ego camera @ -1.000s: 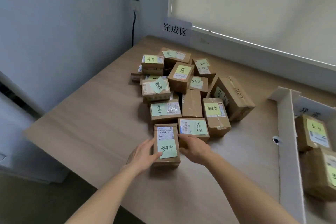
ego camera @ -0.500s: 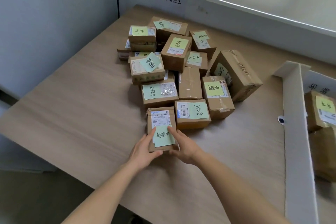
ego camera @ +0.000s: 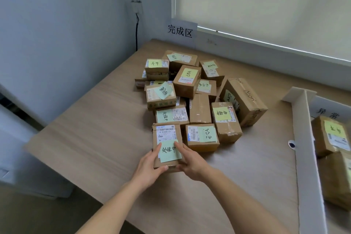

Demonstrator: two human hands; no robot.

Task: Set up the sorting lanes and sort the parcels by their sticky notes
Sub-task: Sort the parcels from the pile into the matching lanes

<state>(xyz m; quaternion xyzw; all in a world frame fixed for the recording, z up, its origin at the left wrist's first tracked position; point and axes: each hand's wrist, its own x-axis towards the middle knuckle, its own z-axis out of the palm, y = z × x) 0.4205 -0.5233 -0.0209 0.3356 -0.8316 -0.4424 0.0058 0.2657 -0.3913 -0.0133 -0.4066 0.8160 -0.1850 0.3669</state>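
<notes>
A small cardboard parcel (ego camera: 167, 144) with a green sticky note (ego camera: 170, 151) lies on the wooden table (ego camera: 95, 138) at the near edge of the parcel pile (ego camera: 197, 97). It sits between the two hands: the left hand (ego camera: 150, 167) grips its near left corner and the right hand (ego camera: 191, 163) its near right side, a fingertip of each resting on the note. A white cardboard divider (ego camera: 307, 157) stands well to the right, with more parcels beyond it.

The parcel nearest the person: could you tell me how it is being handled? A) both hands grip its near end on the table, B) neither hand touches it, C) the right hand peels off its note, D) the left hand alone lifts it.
A: the left hand and right hand grip the near end of the parcel from either side.
</notes>
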